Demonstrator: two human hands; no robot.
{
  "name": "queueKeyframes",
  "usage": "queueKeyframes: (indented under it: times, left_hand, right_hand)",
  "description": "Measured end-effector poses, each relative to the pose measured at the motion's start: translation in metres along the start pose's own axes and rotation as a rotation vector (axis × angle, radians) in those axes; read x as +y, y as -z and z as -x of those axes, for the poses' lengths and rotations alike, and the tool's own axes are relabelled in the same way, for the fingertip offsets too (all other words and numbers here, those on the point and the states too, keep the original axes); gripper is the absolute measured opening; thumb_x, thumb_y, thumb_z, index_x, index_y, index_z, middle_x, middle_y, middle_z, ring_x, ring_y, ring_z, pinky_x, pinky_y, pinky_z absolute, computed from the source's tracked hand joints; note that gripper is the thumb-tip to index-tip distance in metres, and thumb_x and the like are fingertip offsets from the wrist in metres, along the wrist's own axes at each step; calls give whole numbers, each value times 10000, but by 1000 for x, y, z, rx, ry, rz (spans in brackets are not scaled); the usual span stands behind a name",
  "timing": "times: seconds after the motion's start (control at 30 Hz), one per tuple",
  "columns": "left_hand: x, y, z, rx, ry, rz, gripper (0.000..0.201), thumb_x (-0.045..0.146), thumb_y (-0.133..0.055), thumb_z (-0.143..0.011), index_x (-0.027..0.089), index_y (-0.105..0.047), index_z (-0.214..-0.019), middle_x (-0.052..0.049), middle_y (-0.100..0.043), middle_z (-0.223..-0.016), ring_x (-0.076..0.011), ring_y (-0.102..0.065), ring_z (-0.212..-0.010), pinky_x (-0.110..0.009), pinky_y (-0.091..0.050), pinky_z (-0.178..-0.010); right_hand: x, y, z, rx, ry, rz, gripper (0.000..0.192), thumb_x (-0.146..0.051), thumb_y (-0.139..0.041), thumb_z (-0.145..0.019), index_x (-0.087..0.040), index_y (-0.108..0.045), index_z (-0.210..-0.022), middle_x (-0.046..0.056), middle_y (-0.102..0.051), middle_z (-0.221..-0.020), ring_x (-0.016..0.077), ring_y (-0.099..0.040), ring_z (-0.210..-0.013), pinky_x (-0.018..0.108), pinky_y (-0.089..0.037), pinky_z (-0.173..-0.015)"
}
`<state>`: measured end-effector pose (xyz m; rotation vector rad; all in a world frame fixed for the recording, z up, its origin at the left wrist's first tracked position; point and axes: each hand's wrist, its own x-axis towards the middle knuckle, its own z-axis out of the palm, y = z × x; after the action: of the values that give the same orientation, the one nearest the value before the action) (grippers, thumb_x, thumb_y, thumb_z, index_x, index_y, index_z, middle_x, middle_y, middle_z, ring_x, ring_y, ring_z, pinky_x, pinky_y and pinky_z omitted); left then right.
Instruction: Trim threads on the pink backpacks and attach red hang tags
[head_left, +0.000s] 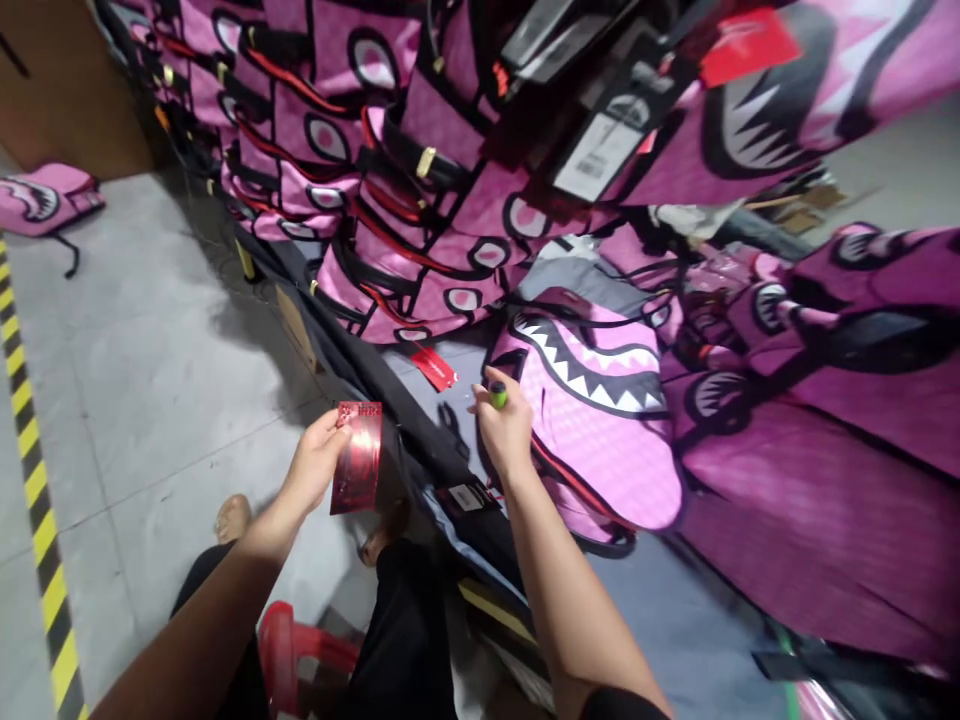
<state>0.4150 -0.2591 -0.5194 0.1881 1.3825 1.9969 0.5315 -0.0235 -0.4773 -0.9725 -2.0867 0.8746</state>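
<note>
One red sheet [360, 465] is pinched at its edge by the left hand [316, 462], out past the table [652, 600] — could be dropped to the floor [150, 370] if that grip is loosened. Green-and-black item [498, 395] is gripped in the right hand [507, 425], near the pink backpack [592, 430] — which could be scuffed if brushed by it.
</note>
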Motion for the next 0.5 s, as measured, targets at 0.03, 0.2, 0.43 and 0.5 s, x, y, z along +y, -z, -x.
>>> queueKeyframes:
  times: [0.03, 0.2, 0.43, 0.5]
  left_hand:
    - [1, -6, -5, 15, -20, -4, 488, 393, -769, -659, 120, -675, -1052, -48, -751, -904, -134, -664, -699, -227, -505, -672]
    - [1, -31, -42, 60, -83, -34, 443, 356, -727, -631, 129, -666, -1006, -7, -732, -798, -107, -629, -627, -199, -475, -601]
    - [-14, -53, -98, 72, -165, -119, 408, 362, -663, -688, 133, -663, -1027, -55, -754, -910, -155, -686, -750, -269, -541, -714]
    - [-20, -60, -110, 63, -196, -152, 423, 351, -647, -719, 130, -664, -1079, -80, -755, -1009, -181, -704, -866, -304, -554, -809]
  right_hand:
    - [0, -7, -12, -34, 47, 69, 455, -322, -563, -835, -147, -628, -1250, 154, -633, -1289, 210, -706, -854, 354, -590, -740]
    - [-11, -59, -58, -280, 164, 363, 447, -186, -548, -866, -165, -619, -1307, 117, -650, -1300, 220, -621, -1169, 303, -481, -973]
    - [-4, -76, -61, -353, 131, 431, 300, -106, -468, -853, -178, -720, -999, 81, -740, -871, 199, -669, -817, 246, -400, -693]
    - [-2, -67, -55, -351, 147, 433, 300, -124, -441, -871, -188, -707, -993, 58, -736, -868, 175, -656, -793, 235, -375, -678]
